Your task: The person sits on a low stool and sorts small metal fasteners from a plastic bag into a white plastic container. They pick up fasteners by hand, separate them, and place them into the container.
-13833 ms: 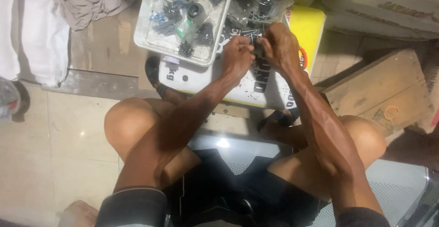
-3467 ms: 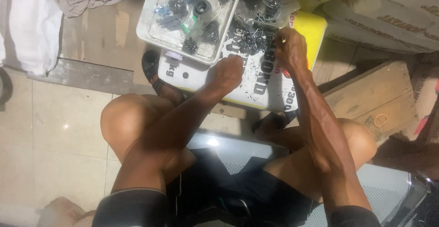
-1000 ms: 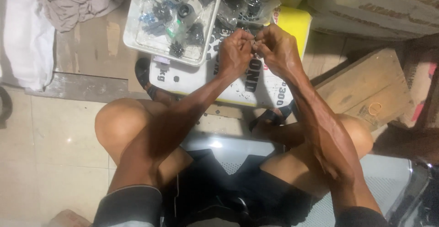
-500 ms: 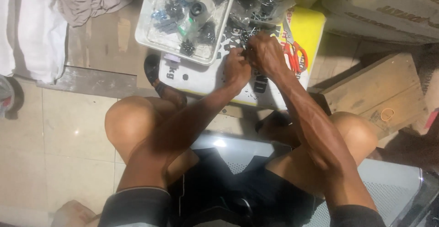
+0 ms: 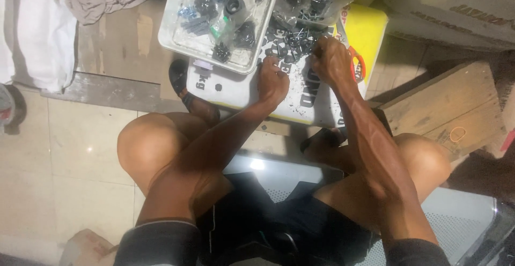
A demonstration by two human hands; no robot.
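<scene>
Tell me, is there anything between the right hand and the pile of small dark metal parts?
Nothing visible is in the way. The right hand already rests at the edge of the pile of small dark parts, fingertips on it. The left hand lies just beside, below the pile.

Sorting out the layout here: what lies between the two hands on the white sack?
In the head view, between the left hand and right hand lies a scatter of small dark metal parts on the sack.

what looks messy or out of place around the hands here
Small dark metal parts lie loose in a heap on the white printed sack, outside the clear tray, which overhangs the sack's edge. The left hand and right hand rest among them. Nothing looks broken.
</scene>
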